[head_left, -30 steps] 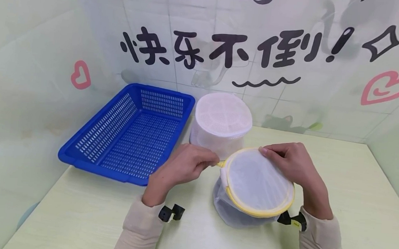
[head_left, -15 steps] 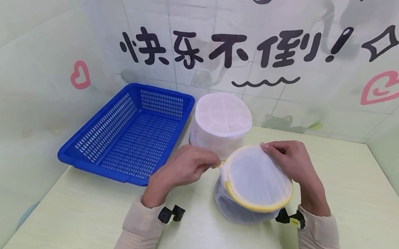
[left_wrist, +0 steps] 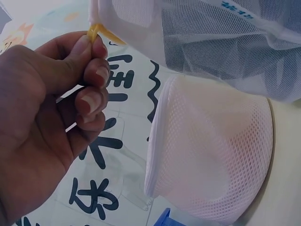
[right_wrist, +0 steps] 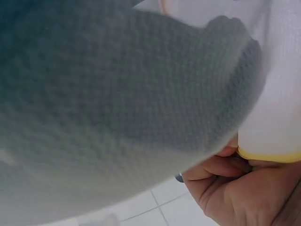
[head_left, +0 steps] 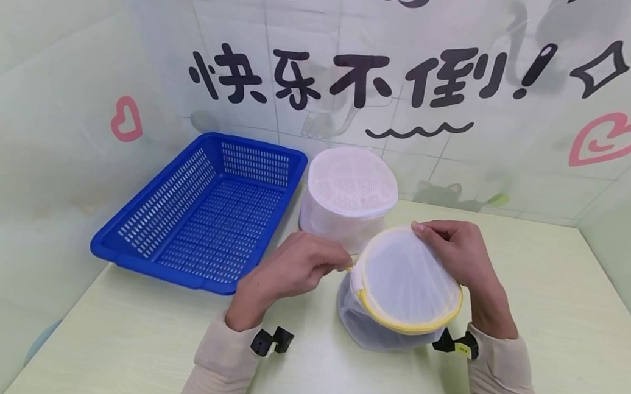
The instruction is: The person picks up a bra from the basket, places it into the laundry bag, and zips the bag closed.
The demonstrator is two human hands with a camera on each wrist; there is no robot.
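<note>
A round mesh laundry bag (head_left: 407,275) with a yellow zipper rim and a pale top tilts up toward me in the head view. Its grey mesh side (head_left: 367,329) sags beneath, low over the table. My left hand (head_left: 301,262) pinches the yellow zipper pull (left_wrist: 94,31) between thumb and index finger, as the left wrist view shows, with the other fingers curled. At the far right of the rim, my right hand (head_left: 459,248) grips the edge, thumb on top. Grey mesh fills most of the right wrist view and partly covers the right hand (right_wrist: 244,188).
A white mesh laundry bag (head_left: 352,184) stands upright right behind the yellow-rimmed one. To its left lies a blue slotted plastic basket (head_left: 194,283). A printed wall sheet (head_left: 299,116) closes off the back of the pale table (head_left: 547,335).
The yellow-rimmed bag's top has risen slightly, and my right hand has shifted a little up and left with it. My left hand has edged right, still pinching the zipper pull.
</note>
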